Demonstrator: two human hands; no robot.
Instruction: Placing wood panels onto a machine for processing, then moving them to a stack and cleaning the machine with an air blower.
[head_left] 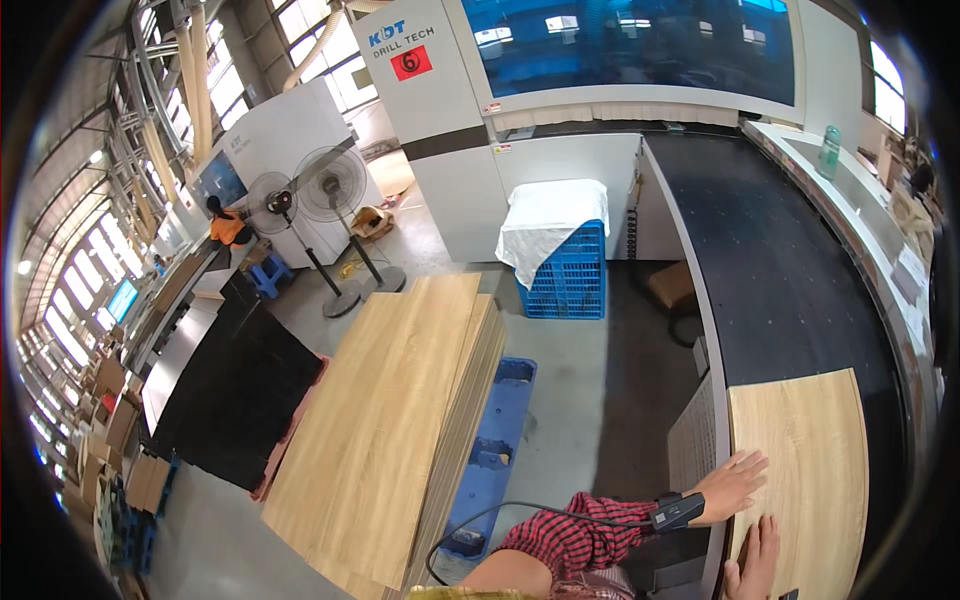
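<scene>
A light wood-grain board (815, 450) lies on the near end of a black conveyor bed (770, 240) at my right. Flat on the board's left edge rests my left hand (728, 487), fingers stretched out and slightly apart. Its arm wears a red-and-black plaid sleeve (585, 535), and a black device (678, 511) with a cable is strapped at the wrist. My right hand (757, 562) is closer to me on the same edge, fingers extended over the board and thumb apart; its wrist is cut off by the lower rim. Neither hand grips anything visible.
Left of me, a stack of similar boards (385, 410) stands beside a blue pallet (510, 400). A blue crate (570, 275) draped with white cloth (550, 215) sits before a large white machine (440, 190). Farther off are standing fans (331, 185) and a person in orange (229, 228).
</scene>
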